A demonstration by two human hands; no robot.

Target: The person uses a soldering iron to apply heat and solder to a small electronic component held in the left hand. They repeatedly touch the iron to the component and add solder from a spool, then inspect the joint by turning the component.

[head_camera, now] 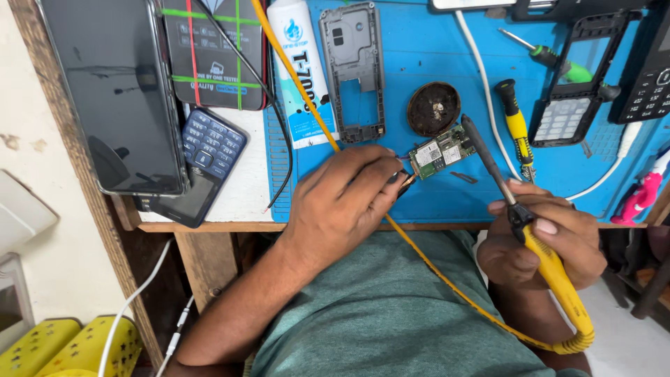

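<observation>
We see the phone frame (352, 70) already stripped; our left hand (342, 202) pinches the circuit board (441, 151) on the blue mat (419, 42). Our right hand (541, 241), fingers wrapped round the soldering iron (520, 223), holds its tip at the board. The joint itself is too small to tell, so the soldering seems unfinished.

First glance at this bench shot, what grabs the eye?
The yellow-handled soldering iron in the right hand, its tip by the small green circuit board on the blue mat. The left hand steadies that board. At far left, a big dark tablet.
</observation>
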